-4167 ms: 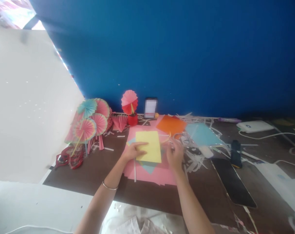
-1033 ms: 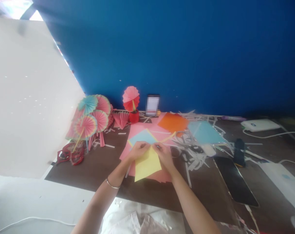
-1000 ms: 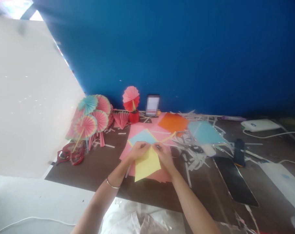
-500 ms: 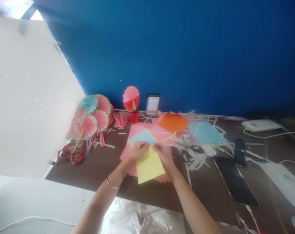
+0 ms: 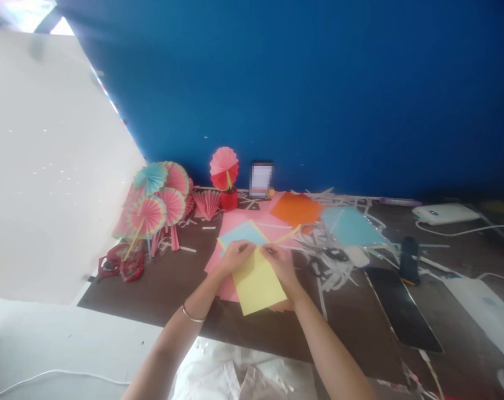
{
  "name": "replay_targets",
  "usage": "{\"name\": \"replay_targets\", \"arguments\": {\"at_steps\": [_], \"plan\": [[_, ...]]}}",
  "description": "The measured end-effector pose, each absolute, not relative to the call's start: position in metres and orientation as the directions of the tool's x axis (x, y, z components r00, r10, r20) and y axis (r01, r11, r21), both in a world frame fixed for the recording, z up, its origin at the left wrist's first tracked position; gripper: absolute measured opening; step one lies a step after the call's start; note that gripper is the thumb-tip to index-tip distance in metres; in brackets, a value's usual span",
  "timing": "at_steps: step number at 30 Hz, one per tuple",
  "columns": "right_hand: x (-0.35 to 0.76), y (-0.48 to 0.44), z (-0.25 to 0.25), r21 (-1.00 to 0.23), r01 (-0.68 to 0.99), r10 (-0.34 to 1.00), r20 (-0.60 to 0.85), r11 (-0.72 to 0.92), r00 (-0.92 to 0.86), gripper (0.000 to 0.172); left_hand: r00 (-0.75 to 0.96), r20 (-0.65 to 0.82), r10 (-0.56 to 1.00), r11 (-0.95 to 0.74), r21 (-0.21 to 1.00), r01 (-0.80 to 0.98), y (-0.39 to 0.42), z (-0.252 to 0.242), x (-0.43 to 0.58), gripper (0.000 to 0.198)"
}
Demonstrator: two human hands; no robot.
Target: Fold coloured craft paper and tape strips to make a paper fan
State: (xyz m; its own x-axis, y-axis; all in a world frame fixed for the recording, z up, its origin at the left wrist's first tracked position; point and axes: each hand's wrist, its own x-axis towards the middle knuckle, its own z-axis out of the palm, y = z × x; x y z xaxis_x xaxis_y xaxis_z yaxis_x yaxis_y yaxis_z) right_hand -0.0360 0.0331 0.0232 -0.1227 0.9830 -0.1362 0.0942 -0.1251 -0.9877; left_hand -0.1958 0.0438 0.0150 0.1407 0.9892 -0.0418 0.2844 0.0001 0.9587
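Observation:
A yellow paper sheet [image 5: 257,284] is held just above the dark brown table [image 5: 169,283], tilted with its far edge between my hands. My left hand [image 5: 236,254] pinches the sheet's upper left part. My right hand [image 5: 280,262] pinches its upper right part, fingers closed on the edge. Under the sheet lie a pink paper [image 5: 235,222] and a light blue sheet [image 5: 242,233].
Round paper fans [image 5: 154,203] stand at the left, and one [image 5: 223,166] sits in a red pot. Orange paper [image 5: 296,209], blue paper [image 5: 351,228], white paper strips [image 5: 331,266], a black phone [image 5: 402,311], a white power bank [image 5: 441,214] and cables lie to the right.
Both hands took the yellow sheet off the pile and drew it toward me. Over the last second its near edge has swung slightly to the right.

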Motion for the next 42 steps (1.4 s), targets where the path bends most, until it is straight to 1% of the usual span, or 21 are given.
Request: {"name": "replay_targets", "arguments": {"at_steps": [3, 7, 12, 15, 18, 21, 27, 33, 38, 42], "plan": [[-0.036, 0.036, 0.02, -0.988, 0.073, 0.982, -0.146, -0.138, -0.117, 0.027, 0.141, -0.041, 0.989, 0.002, 0.964, 0.266, 0.044, 0.015, -0.196, 0.034], [-0.036, 0.037, 0.018, -0.989, 0.087, 0.985, -0.132, -0.123, -0.112, 0.028, 0.124, -0.051, 0.991, 0.017, 0.965, 0.263, 0.043, 0.017, -0.195, 0.033], [-0.034, 0.039, 0.017, -0.98, 0.171, 0.988, -0.115, -0.096, -0.105, 0.024, 0.111, 0.028, 0.993, -0.064, 0.942, 0.328, 0.04, 0.018, -0.195, 0.03], [-0.033, 0.041, 0.015, -0.975, 0.217, 0.994, -0.069, -0.048, -0.09, 0.022, 0.149, 0.02, 0.989, -0.066, 0.948, 0.311, 0.04, 0.018, -0.197, 0.029], [-0.033, 0.042, 0.014, -0.98, 0.194, 0.993, -0.054, -0.034, -0.101, 0.023, 0.199, 0.01, 0.98, -0.074, 0.946, 0.316, 0.043, 0.017, -0.2, 0.029], [-0.033, 0.042, 0.014, -0.984, 0.17, 0.99, -0.082, -0.062, -0.113, 0.024, 0.231, 0.001, 0.973, -0.077, 0.945, 0.318, 0.046, 0.014, -0.203, 0.027], [-0.033, 0.042, 0.012, -0.987, 0.107, 0.982, -0.137, -0.123, -0.132, 0.023, 0.253, -0.06, 0.966, 0.006, 0.978, 0.207, 0.05, 0.011, -0.206, 0.032], [-0.033, 0.042, 0.011, -0.984, 0.045, 0.971, -0.177, -0.172, -0.161, 0.026, 0.24, -0.072, 0.968, 0.034, 0.987, 0.156, 0.05, 0.01, -0.207, 0.033], [-0.033, 0.043, 0.01, -0.986, 0.06, 0.975, -0.165, -0.157, -0.15, 0.028, 0.221, -0.106, 0.969, 0.076, 0.987, 0.143, 0.051, 0.006, -0.207, 0.033], [-0.031, 0.044, 0.011, -0.983, 0.084, 0.97, -0.174, -0.161, -0.17, 0.031, 0.209, -0.111, 0.972, 0.074, 0.981, 0.177, 0.052, 0.004, -0.208, 0.035]]}}
